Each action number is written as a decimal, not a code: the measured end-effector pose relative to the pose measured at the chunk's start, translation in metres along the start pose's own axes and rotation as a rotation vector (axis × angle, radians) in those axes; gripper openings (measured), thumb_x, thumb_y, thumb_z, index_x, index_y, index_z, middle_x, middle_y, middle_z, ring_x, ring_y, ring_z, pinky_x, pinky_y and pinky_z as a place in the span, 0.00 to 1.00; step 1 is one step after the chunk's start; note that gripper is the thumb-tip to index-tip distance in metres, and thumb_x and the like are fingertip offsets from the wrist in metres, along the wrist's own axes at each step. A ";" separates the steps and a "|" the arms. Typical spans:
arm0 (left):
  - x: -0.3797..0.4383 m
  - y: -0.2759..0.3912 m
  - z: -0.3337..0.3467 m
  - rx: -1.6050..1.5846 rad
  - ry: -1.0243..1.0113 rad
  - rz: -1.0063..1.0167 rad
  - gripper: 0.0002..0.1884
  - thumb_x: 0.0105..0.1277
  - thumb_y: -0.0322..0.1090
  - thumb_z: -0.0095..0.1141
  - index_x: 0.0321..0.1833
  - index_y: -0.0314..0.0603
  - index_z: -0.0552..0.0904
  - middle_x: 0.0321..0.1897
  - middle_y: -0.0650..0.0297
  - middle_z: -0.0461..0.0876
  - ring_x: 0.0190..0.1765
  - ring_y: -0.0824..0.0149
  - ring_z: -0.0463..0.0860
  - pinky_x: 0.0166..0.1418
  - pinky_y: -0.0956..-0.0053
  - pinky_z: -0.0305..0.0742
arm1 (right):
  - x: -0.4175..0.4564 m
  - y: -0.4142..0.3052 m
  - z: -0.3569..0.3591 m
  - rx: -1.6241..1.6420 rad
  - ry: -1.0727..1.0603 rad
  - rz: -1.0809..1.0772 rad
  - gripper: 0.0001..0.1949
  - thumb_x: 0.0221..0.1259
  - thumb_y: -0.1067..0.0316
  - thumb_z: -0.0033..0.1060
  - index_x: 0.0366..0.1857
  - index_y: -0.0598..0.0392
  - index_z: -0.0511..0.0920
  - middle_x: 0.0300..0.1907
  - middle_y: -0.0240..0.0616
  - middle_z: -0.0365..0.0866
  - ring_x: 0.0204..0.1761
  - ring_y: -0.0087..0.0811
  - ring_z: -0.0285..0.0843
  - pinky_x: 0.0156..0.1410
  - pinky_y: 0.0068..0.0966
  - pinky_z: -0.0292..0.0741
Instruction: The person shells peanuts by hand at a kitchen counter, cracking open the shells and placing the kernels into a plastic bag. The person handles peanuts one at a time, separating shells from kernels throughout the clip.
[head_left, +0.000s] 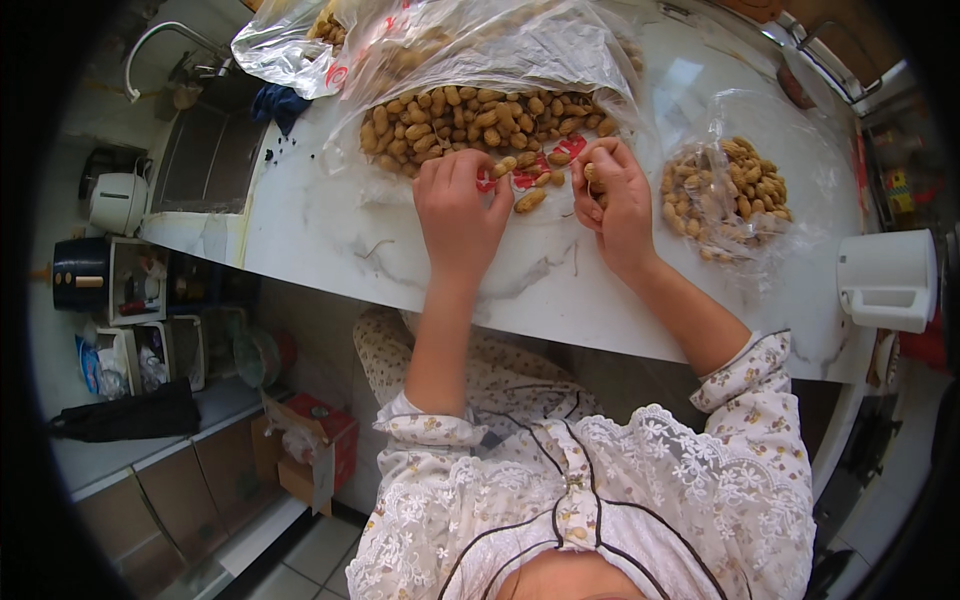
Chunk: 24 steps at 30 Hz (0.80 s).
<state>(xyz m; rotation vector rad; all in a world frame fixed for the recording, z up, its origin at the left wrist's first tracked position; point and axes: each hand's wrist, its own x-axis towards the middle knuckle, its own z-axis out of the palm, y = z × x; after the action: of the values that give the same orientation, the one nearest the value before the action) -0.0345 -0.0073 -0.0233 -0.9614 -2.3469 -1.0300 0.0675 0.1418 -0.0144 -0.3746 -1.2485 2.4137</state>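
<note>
Unshelled peanuts (472, 118) fill the mouth of a large clear plastic bag (525, 64) with red print, lying on a white marbled countertop (525, 289). At the bag's front edge, my left hand (461, 202) pinches a peanut (504, 166) between thumb and finger. My right hand (619, 195) is curled around peanuts (594, 180), with their exact number hidden by the fingers. Between the hands a few loose peanuts lie on the bag's edge, one of them (530, 200) nearest to me. To the right, a smaller clear bag (727, 199) holds more peanuts.
A white plastic jug (887, 280) stands at the counter's right end. At the back left are a sink (202, 161) with a curved faucet (169, 28), a dark blue cloth (279, 107) and dark crumbs. An open cardboard box (319, 450) sits below on the left.
</note>
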 end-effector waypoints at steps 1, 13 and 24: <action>-0.002 0.003 -0.002 -0.107 -0.010 -0.076 0.11 0.57 0.29 0.70 0.41 0.41 0.83 0.38 0.64 0.83 0.43 0.64 0.80 0.50 0.69 0.73 | 0.000 0.000 0.001 -0.082 -0.011 -0.024 0.06 0.75 0.64 0.54 0.43 0.52 0.72 0.31 0.28 0.74 0.21 0.13 0.61 0.24 0.14 0.58; -0.017 0.031 -0.014 -0.796 -0.087 -0.368 0.12 0.64 0.25 0.66 0.50 0.38 0.85 0.38 0.65 0.88 0.41 0.73 0.82 0.48 0.75 0.75 | -0.008 0.006 0.008 -0.606 -0.234 -0.250 0.07 0.73 0.70 0.59 0.49 0.59 0.78 0.32 0.26 0.76 0.32 0.12 0.70 0.36 0.12 0.68; 0.002 -0.009 -0.020 -0.036 0.030 -0.152 0.15 0.58 0.24 0.66 0.50 0.41 0.86 0.42 0.62 0.85 0.47 0.61 0.82 0.54 0.67 0.76 | 0.003 -0.005 -0.007 0.105 -0.267 0.254 0.11 0.73 0.61 0.47 0.48 0.54 0.75 0.31 0.31 0.76 0.17 0.13 0.52 0.21 0.13 0.52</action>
<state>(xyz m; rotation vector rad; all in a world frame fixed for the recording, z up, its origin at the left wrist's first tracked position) -0.0408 -0.0254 -0.0133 -0.7844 -2.4148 -1.1389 0.0694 0.1509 -0.0147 -0.1938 -1.2373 2.8089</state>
